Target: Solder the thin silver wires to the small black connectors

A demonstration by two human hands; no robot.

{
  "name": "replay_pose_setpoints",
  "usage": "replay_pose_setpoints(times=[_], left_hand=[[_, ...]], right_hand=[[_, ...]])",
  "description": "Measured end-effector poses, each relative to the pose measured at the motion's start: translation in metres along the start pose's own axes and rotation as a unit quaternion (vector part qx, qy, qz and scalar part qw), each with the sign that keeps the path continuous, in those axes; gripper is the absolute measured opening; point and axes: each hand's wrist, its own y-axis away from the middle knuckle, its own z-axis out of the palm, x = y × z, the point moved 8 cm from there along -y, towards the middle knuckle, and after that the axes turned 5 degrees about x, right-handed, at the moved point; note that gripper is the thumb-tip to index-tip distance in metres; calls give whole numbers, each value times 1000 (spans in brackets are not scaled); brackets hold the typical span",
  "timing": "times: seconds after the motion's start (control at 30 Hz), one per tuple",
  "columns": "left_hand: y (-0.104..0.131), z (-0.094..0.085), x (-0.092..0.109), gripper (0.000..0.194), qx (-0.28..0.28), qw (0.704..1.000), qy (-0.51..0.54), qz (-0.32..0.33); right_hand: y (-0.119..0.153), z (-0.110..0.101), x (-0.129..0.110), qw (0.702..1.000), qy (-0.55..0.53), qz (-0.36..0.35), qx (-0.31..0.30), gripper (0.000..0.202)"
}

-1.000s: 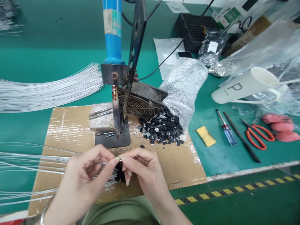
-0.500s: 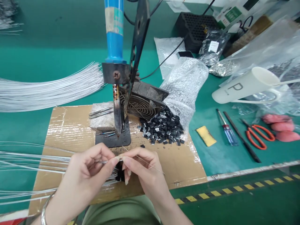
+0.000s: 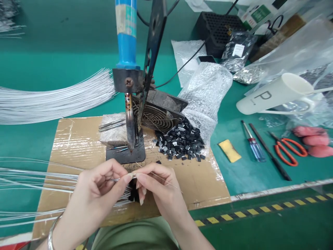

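My left hand [image 3: 100, 194] is pinched on a thin white cable, near the front of the cardboard [image 3: 208, 184]. Fingertip to fingertip with it, my right hand [image 3: 158, 187] pinches a small metallic piece at the cable's end; a thin wire crosses its fingers. Under the hands lie white cables [image 3: 59, 178] with black ends [image 3: 133, 194]. Above the fingertips a blue-handled soldering iron [image 3: 126, 41] hangs tip down from a black bracket [image 3: 156, 31]. A heap of small black connectors [image 3: 182, 140] lies to the right of the iron.
Behind the iron is a round-grilled fan [image 3: 158, 111]. A cable bundle [image 3: 52, 102] lies at the left. To the right are a yellow sponge [image 3: 229, 150], a screwdriver [image 3: 253, 144], a black rod-like tool [image 3: 270, 152], orange-handled pliers [image 3: 288, 149] and a white mug [image 3: 275, 95].
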Motion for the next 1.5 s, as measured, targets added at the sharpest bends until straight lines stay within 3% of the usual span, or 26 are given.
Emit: replay_pose_setpoints(times=[0.2, 0.33, 0.57, 1.0, 1.5], left_hand=[[9, -3, 6, 26, 122, 992, 25, 8], [12, -5, 9, 17, 173, 983, 9, 54], [10, -4, 21, 17, 169, 970, 0, 173], [9, 1, 11, 13, 197, 967, 51, 157], [12, -1, 15, 12, 215, 960, 57, 170]], right_hand=[[1, 3, 3, 999, -49, -7, 9, 15], [0, 5, 6, 997, -75, -7, 26, 20], [-1, 9, 8, 993, -110, -4, 40, 18], [2, 10, 11, 990, -123, -24, 62, 17], [1, 12, 7, 992, -107, -19, 57, 20]])
